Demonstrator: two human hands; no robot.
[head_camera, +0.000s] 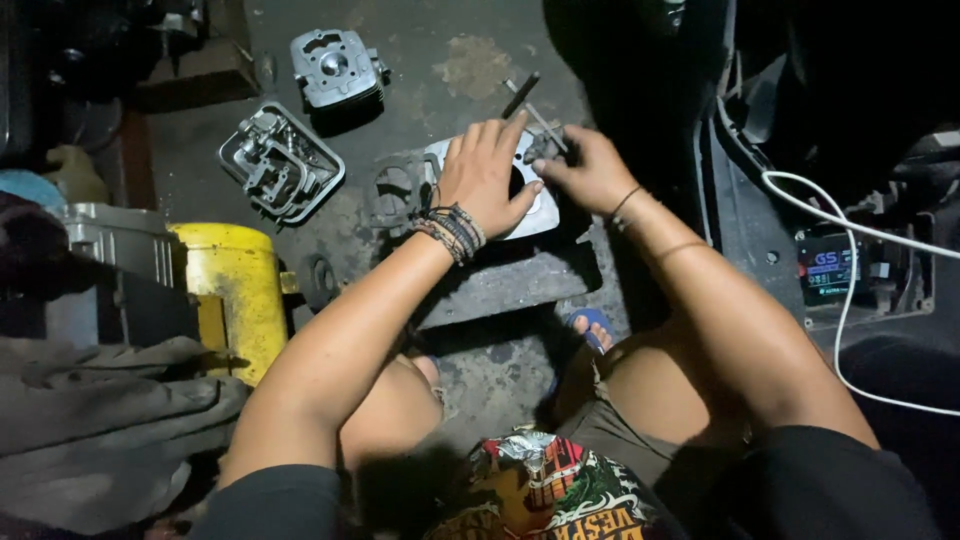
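Observation:
My left hand (487, 170) lies flat with fingers spread on a pale metal engine cylinder block (540, 212) that rests on a dark block on the floor. My right hand (585, 165) is closed around a thin dark tool (524, 95) whose tip points at the top of the cylinder, beside my left fingertips. Bead bracelets circle my left wrist. Part of the cylinder is hidden under my left palm.
A cylinder head (335, 68) and a valve cover (280, 163) lie on the concrete floor at upper left. A yellow drum (237, 290) and grey cloth (100, 420) sit at left. At right are a small battery (828, 270) and a white cable (850, 290).

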